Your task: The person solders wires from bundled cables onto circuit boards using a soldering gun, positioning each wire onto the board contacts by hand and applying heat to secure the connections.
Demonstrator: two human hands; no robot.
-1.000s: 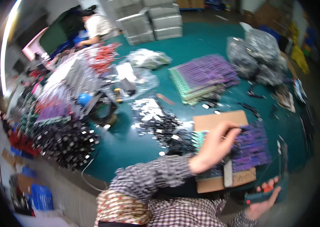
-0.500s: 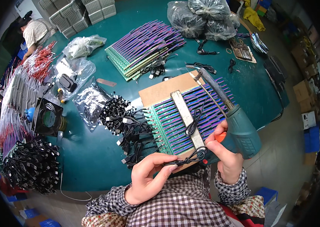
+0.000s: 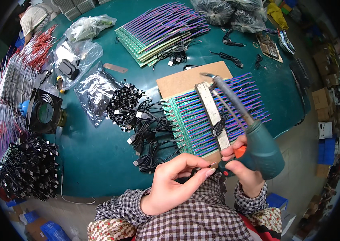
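My left hand (image 3: 172, 186) is closed in a pinch on the end of a black USB cable (image 3: 195, 171), most of which is hidden behind the fingers. Close beside it, my right hand (image 3: 248, 174) grips a green soldering gun (image 3: 265, 150) with an orange trigger. The gun's metal tip points away, above a green circuit board (image 3: 181, 130) lined with rows of blue and purple wires (image 3: 242, 96). A worn metal bar (image 3: 210, 108) lies across those wires, with a coiled black cable (image 3: 218, 127) on it. Several black USB cables (image 3: 149, 140) extend from the board's left edge.
Brown backing board (image 3: 194, 78) lies under the wired board. Stacked wired boards (image 3: 160, 32) and black bags (image 3: 218, 12) sit farther back. At left are a small fan (image 3: 44, 111), a cable heap (image 3: 27, 168) and bundled wires (image 3: 13, 92). A person (image 3: 37, 18) works at far left.
My left hand has shifted right toward the soldering gun and now pinches the cable near its end; the cable's loop no longer shows. The whole view has shifted slightly.
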